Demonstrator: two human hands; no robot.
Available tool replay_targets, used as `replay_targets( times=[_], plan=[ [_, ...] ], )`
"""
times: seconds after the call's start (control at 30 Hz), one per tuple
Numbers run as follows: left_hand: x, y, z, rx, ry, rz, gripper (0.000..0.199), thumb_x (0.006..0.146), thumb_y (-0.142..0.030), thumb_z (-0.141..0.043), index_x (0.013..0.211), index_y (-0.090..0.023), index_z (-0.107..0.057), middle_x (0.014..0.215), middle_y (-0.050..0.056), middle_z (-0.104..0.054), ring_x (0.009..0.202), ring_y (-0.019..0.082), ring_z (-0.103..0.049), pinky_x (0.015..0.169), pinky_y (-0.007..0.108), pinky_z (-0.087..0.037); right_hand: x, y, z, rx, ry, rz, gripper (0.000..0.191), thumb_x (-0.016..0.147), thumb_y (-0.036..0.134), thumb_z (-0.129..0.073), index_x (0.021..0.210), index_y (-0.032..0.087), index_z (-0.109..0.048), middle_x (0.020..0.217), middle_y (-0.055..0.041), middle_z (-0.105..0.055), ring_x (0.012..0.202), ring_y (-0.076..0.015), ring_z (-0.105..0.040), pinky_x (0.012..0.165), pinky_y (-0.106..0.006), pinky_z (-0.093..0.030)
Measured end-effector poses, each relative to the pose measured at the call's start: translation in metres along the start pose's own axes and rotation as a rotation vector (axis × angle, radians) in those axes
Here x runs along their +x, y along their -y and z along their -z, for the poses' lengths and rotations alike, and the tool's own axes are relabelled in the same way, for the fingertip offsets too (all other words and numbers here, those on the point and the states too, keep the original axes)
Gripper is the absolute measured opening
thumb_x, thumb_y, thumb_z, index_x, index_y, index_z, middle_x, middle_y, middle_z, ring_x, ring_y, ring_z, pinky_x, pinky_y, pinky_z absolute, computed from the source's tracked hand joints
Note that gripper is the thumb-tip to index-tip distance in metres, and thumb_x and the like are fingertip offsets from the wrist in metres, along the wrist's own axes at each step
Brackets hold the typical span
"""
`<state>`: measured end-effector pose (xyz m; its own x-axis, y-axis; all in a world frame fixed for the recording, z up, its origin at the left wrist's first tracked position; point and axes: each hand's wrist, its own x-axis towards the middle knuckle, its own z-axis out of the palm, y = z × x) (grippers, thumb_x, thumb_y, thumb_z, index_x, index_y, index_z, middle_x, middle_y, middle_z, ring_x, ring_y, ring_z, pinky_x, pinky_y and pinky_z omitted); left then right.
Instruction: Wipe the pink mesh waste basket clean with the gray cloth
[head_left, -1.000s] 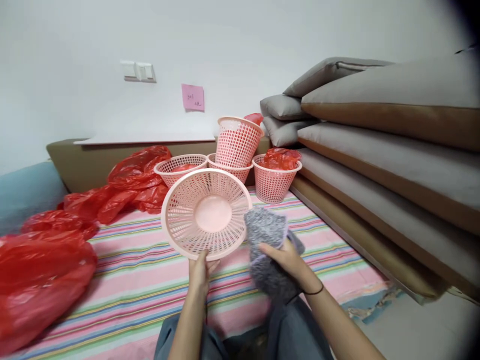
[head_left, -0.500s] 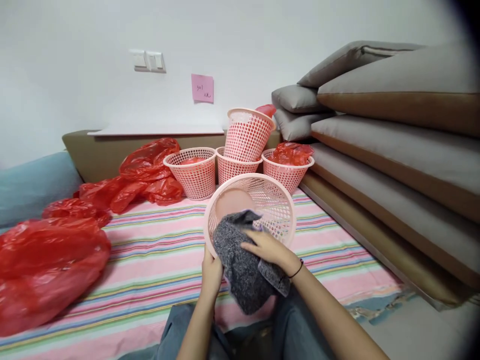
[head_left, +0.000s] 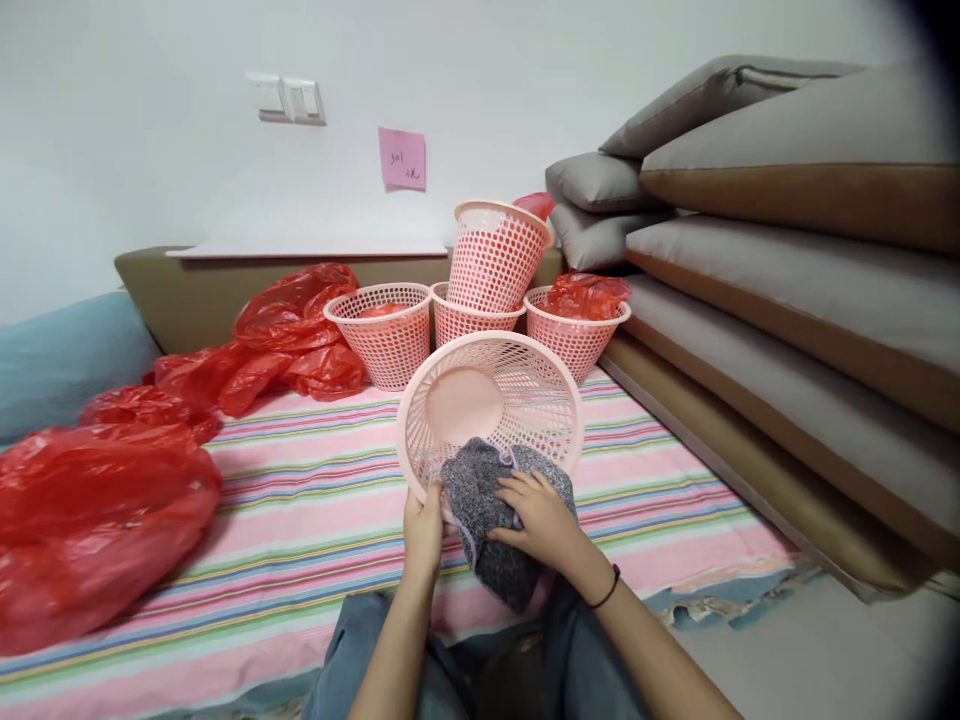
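A pale pink perforated plastic basket is tipped toward me above the striped cloth, its open mouth facing me. My left hand grips its rim at the lower left, fingers closed. Draped over the near rim is a dark grey cloth with light purple edging, partly inside the basket and partly hanging outside. My right hand presses on this cloth from above, its fingers bent around the fabric against the rim. The fingertips of my left hand are partly hidden behind the rim.
More pink baskets stand at the back, one stacked tilted, some holding red plastic. Red plastic bags lie on the left of the striped cloth. Grey and brown cushions are piled high on the right.
My right hand and the grey cloth have shifted down and right inside the rim, uncovering the basket's round bottom. The view has tilted slightly downward.
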<state>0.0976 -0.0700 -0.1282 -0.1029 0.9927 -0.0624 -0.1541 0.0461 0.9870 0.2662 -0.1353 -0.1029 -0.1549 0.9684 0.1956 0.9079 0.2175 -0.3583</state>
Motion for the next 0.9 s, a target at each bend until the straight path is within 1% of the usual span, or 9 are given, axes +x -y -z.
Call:
replay_targets(
  times=[0.1,0.2,0.3,0.37,0.43,0.5,0.63,0.77,0.9],
  plan=[
    [0.0,0.001,-0.002,0.019,0.02,0.021,0.045,0.078,-0.039,-0.068,0.116,-0.016,-0.066,0.072,0.001,-0.069,0.063,0.017,-0.067,0.061,0.029,-0.056,0.008,0.005,-0.008,0.032,0.021,0.09,0.036,0.094,0.027,-0.052,0.126,0.013,-0.063,0.138,-0.015,-0.06,0.137,-0.0288,-0.046,0.119,-0.051,-0.027],
    [-0.001,0.0,-0.006,0.03,0.019,-0.019,0.045,0.077,-0.03,-0.068,0.12,-0.018,-0.065,0.092,0.005,-0.075,0.088,0.02,-0.071,0.081,0.031,-0.056,0.016,0.016,-0.029,0.062,0.027,0.125,0.045,0.099,0.015,-0.033,0.141,0.014,-0.05,0.142,-0.0116,-0.057,0.133,-0.0169,-0.051,0.114,-0.035,-0.037],
    [0.001,-0.004,-0.005,0.044,0.017,-0.065,0.041,0.078,-0.027,-0.065,0.118,-0.016,-0.067,0.111,0.009,-0.074,0.11,0.023,-0.067,0.098,0.033,-0.05,0.011,0.008,-0.044,0.046,0.046,0.106,0.054,0.095,0.031,-0.05,0.147,0.016,-0.044,0.147,-0.0133,-0.052,0.138,-0.0273,-0.045,0.116,-0.048,-0.034],
    [0.003,-0.007,-0.002,0.058,0.017,-0.084,0.04,0.079,-0.028,-0.063,0.116,-0.014,-0.068,0.119,0.01,-0.072,0.118,0.024,-0.063,0.103,0.034,-0.046,0.002,-0.009,-0.045,-0.022,0.068,0.055,0.079,0.078,0.045,-0.073,0.147,0.016,-0.045,0.149,-0.0159,-0.048,0.14,-0.0411,-0.038,0.115,-0.064,-0.025],
    [0.005,-0.01,0.002,0.08,0.015,-0.097,0.04,0.079,-0.03,-0.062,0.115,-0.013,-0.068,0.121,0.011,-0.071,0.12,0.025,-0.061,0.105,0.035,-0.044,-0.006,-0.025,-0.041,-0.115,0.092,0.005,0.094,0.064,0.044,-0.086,0.145,0.018,-0.048,0.149,-0.0166,-0.049,0.139,-0.0451,-0.038,0.116,-0.067,-0.019],
    [0.007,-0.013,0.005,0.112,0.001,-0.1,0.041,0.078,-0.032,-0.063,0.114,-0.013,-0.069,0.115,0.011,-0.073,0.116,0.027,-0.063,0.102,0.036,-0.046,-0.008,-0.033,-0.038,-0.158,0.091,-0.014,0.095,0.061,0.038,-0.089,0.144,0.017,-0.05,0.147,-0.0185,-0.05,0.137,-0.0442,-0.04,0.117,-0.065,-0.016],
    [0.008,-0.02,0.01,0.182,-0.03,-0.089,0.04,0.076,-0.04,-0.063,0.105,-0.012,-0.071,0.094,0.008,-0.075,0.098,0.028,-0.068,0.086,0.037,-0.052,-0.003,-0.02,-0.042,-0.101,0.05,0.026,0.08,0.069,0.048,-0.083,0.137,0.013,-0.057,0.141,-0.0208,-0.054,0.133,-0.0447,-0.042,0.115,-0.067,-0.019],
    [0.006,-0.026,0.011,0.236,-0.047,-0.101,0.039,0.078,-0.042,-0.06,0.101,-0.013,-0.071,0.087,0.006,-0.073,0.09,0.026,-0.066,0.081,0.035,-0.05,0.004,-0.009,-0.046,0.016,0.017,0.108,0.042,0.081,0.041,-0.074,0.114,0.016,-0.07,0.122,-0.0143,-0.065,0.12,-0.0321,-0.053,0.105,-0.049,-0.042],
    [0.005,-0.025,0.011,0.269,-0.057,-0.111,0.037,0.078,-0.042,-0.061,0.101,-0.015,-0.071,0.089,0.006,-0.073,0.09,0.025,-0.065,0.083,0.034,-0.048,0.01,-0.017,-0.043,0.122,-0.017,0.127,0.01,0.09,0.025,-0.065,0.086,0.019,-0.071,0.1,-0.0069,-0.069,0.095,-0.0195,-0.062,0.084,-0.032,-0.052]
  ],
)
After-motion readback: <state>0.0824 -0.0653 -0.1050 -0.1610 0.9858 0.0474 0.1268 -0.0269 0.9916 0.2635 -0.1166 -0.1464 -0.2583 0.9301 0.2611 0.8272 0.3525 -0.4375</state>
